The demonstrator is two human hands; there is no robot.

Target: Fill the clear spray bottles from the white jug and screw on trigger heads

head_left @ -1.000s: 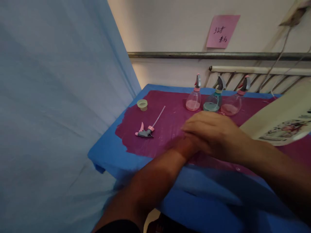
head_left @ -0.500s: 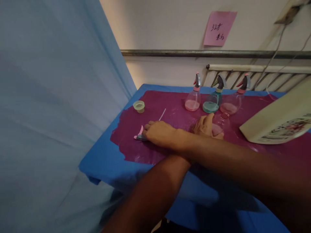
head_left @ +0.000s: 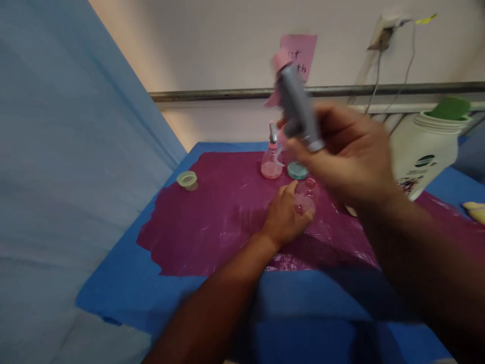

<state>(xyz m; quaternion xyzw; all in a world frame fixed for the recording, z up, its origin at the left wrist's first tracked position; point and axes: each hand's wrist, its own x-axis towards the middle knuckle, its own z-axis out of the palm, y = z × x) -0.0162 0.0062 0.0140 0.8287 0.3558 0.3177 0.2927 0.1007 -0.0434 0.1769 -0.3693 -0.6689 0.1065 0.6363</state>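
My right hand (head_left: 350, 151) is raised in front of me, closed around a grey and pink spray nozzle head (head_left: 295, 103) that points up and left. Lower down, my left hand (head_left: 284, 217) rests on the purple plastic sheet (head_left: 212, 217) and wraps around a small clear open bottle (head_left: 305, 197) with a little pink liquid in it. Behind them stands a clear spray bottle with pink liquid (head_left: 272, 162). A bottle with teal liquid (head_left: 297, 171) is mostly hidden by my right hand.
A pale green cap (head_left: 187, 179) lies at the sheet's left edge. A large white jug with an open green lid (head_left: 428, 146) stands at the right. The table has a blue cover (head_left: 125, 288); a blue curtain (head_left: 56, 151) hangs at left. A pink note (head_left: 301, 50) is on the wall.
My right hand picked the nozzle head up from the sheet at left and lifted it high toward the middle. My left hand stayed on the small bottle. The view shifted right.
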